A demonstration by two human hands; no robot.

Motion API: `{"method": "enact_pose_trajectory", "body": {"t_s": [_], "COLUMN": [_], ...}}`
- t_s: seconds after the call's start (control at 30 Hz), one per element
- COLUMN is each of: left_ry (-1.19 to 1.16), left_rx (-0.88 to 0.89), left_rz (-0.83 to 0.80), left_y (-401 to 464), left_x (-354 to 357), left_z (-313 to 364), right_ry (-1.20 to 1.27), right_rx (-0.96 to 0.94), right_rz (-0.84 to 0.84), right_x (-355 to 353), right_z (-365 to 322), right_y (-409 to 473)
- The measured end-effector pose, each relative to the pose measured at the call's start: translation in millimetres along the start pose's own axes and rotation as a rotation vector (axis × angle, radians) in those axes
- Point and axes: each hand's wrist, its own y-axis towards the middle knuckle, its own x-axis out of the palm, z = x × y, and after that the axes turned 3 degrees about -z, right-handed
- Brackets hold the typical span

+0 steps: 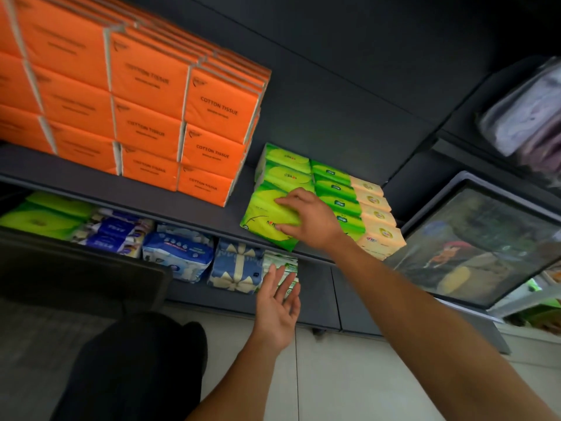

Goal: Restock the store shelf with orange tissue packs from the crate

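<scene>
Orange tissue packs [151, 95] marked COTTON TISSUE stand stacked in several columns on the dark shelf [182, 199], filling its left part. Right of them lies a stack of green tissue packs [267, 217]. My right hand [309, 220] grips the frontmost green pack, thumb on its top face and fingers round its right edge. My left hand [277, 305] hovers lower, in front of the shelf below, palm up with fingers spread and nothing in it. The dark crate [76, 268] sits at the lower left; its inside is hidden.
Darker green packs [334, 189] and beige packs [376, 217] fill the shelf's right end. The lower shelf holds blue and white packs [179, 253] and a bow-printed pack [236, 265]. A glass-lidded cabinet [485, 238] stands at the right. A pale tiled floor [349, 375] lies below.
</scene>
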Motion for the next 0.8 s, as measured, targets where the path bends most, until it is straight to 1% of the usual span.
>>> {"method": "enact_pose_trajectory", "body": {"t_s": [0.1,0.2,0.43,0.6,0.67,0.8], "left_ry": [0.017,0.031,0.034,0.042,0.053,0.111], "left_rx": [-0.004,-0.006,0.05,0.083,0.097,0.142], "left_rz": [0.009,0.016,0.017,0.009,0.01,-0.006], "left_y": [2,2,-2,-11,-14,-22], "left_x": [-2,-2,-1,3,4,14], "left_z": [-1,-3,2,8,9,14], "right_ry": [-0.179,-0.246,-0.271,-0.231,-0.211,-0.139], "right_rx": [0.009,0.066,0.207,0.272,0.287,0.296], "right_rz": [-0.018,-0.023,-0.042,-0.079,-0.038,0.117], "right_x": [-2,-1,2,-1,-1,-1], "right_z": [0,-2,-14,-29,-35,-44], "right_y": [6,10,10,4,-6,-34]}}
